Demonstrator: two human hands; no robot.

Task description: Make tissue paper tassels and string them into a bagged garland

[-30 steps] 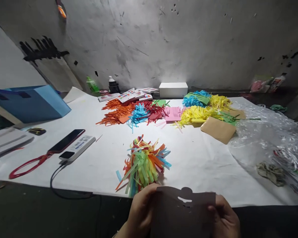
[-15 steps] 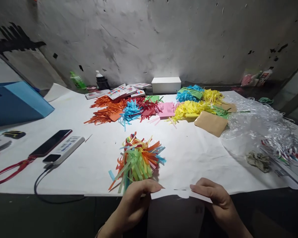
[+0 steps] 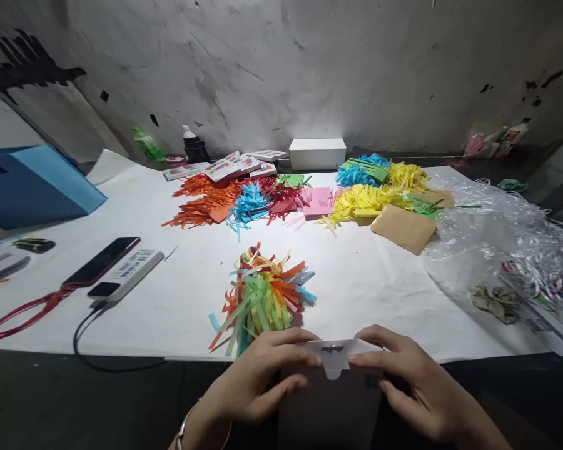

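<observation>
Both hands (image 3: 258, 378) (image 3: 413, 387) gripping card header (image 3: 334, 357), beside paper fringes (image 3: 263, 297)

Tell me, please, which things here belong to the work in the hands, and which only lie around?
In use:
left hand
right hand
white header card, held by both
multicoloured paper bundle, just beyond it

Lying about:
phone
blue box
brown envelope
clear plastic heap

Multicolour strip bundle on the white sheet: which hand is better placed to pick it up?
Left, probably. The left hand sits just below the multicolour strip bundle, its fingertips near the trailing strips. The right hand lies farther to the side. Both pinch the card header.
</observation>
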